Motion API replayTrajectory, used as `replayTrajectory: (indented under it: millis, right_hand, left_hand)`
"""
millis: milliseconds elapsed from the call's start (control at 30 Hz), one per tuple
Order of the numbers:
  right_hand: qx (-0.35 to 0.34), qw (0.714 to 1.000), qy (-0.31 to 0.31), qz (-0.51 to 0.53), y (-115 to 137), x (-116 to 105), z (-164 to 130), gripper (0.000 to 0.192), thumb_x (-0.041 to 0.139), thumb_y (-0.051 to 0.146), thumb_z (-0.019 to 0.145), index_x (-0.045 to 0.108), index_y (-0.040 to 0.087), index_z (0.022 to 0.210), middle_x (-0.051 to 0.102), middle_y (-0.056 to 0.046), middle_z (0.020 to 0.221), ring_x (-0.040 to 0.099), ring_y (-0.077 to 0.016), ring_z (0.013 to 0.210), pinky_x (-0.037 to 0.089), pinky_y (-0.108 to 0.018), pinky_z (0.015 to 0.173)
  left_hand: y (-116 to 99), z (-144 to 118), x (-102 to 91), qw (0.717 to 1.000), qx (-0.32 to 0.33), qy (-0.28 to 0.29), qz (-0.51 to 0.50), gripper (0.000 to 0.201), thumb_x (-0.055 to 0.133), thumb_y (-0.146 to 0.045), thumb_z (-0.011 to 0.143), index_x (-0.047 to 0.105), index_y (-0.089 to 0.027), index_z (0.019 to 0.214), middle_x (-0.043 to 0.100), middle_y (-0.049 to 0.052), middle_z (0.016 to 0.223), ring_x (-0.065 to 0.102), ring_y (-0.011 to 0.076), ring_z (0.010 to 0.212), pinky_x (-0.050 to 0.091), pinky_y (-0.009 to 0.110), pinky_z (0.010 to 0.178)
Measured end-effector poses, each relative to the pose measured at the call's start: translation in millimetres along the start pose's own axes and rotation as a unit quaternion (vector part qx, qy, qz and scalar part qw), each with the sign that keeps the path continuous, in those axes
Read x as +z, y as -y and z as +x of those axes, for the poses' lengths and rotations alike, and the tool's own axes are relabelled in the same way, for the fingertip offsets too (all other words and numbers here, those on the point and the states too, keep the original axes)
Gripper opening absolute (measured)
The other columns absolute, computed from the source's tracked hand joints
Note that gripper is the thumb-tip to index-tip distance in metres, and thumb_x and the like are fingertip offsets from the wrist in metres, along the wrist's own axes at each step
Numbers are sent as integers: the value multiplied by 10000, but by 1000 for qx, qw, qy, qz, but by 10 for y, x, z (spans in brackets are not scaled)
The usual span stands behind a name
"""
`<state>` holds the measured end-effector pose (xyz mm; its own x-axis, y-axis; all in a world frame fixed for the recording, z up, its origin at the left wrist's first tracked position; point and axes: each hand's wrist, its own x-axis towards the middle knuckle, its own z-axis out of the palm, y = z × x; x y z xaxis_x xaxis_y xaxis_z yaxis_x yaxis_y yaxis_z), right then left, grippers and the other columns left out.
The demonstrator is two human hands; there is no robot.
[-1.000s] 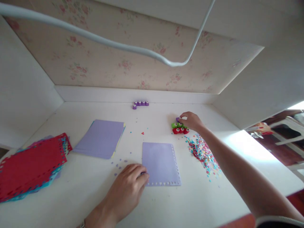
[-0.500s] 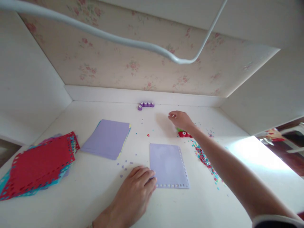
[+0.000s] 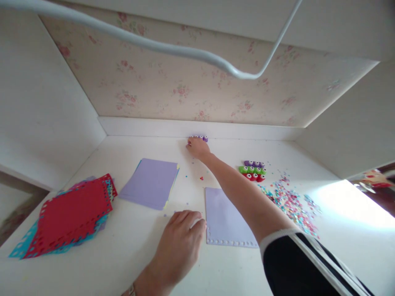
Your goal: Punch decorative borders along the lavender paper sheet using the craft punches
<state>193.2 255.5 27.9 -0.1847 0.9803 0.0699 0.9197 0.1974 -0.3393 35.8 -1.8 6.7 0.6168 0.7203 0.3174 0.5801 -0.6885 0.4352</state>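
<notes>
Head view — right hand (image 3: 197,147) has left the cluster of punches on the right and now reaches far back to the row of small purple punches (image 3: 202,138) against the rear ledge of the worktop (image 3: 123,263). Its fingers lie on the left end of that row; whether they are closed on a punch I cannot tell, since the hand covers it. About three purple punches show beside the hand, the rest hidden.

The mixed punch cluster (image 3: 253,170), now uncovered, sits well apart to the right: roughly three purple, four green and three red, in three touching rows. Judgement: a purple punch was set down with that cluster and another is being fetched from the back row.

Left hand (image 3: 182,242) — flat on the worktop, fingers together, tips touching the left edge of the lavender sheet (image 3: 224,213), one sheet with a punched bottom border.

One stack of lavender paper (image 3: 151,183) left of centre. One pile of punched red and teal sheets (image 3: 66,216) far left. One heap of confetti (image 3: 290,203) on the right.
</notes>
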Motion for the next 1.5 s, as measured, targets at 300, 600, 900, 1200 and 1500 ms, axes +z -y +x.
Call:
replayTrajectory:
  millis: [300, 600, 900, 1200, 1500]
  right_hand:
    - [-108, 986, 9, 124, 142, -233, -1026, 278, 634, 255, 910, 636, 221, 1186, 677, -38, 1203, 690, -143, 929, 510, -261, 867]
    - [-212, 956, 58, 194, 158, -211, -2145, 254, 609, 205, 934, 641, 227, 1186, 693, -64, 1148, 663, -193, 1052, 530, -344, 919]
    - [-29, 999, -20, 24, -538, -299, -2370, 484, 635, 397, 909, 545, 245, 1359, 585, -143, 1339, 522, -334, 1251, 427, -555, 1036]
    - [43, 994, 86, 41, -761, -399, -2349, 445, 782, 428, 762, 687, 204, 1135, 697, -125, 1045, 642, -314, 992, 500, -437, 859]
    - [-55, 989, 38, 136, -848, -476, -2396, 174, 590, 345, 920, 716, 225, 909, 726, -56, 929, 652, -236, 894, 482, -354, 820]
  left_hand:
    - [181, 43, -105, 990, -88, -114, -6, 165, 489, -165, 980, 604, -216, 1087, 666, 53, 1048, 642, 219, 948, 527, 389, 864]
    - [181, 59, 24, 986, -111, -105, -62, 201, 555, -159, 926, 477, -189, 1109, 580, 101, 1112, 601, 268, 1033, 526, 446, 882]
    - [137, 157, 138, 994, -91, -67, -8, 392, 602, -192, 937, 503, -208, 1315, 625, 97, 1227, 589, 271, 1124, 492, 479, 977]
    - [158, 182, 148, 994, -71, -73, -25, 226, 591, -200, 947, 618, -226, 1170, 687, 56, 1099, 640, 228, 1008, 518, 415, 922]
    - [191, 159, 129, 994, -65, -64, -58, 221, 581, -204, 963, 595, -224, 1183, 681, 67, 1129, 629, 226, 1042, 515, 406, 930]
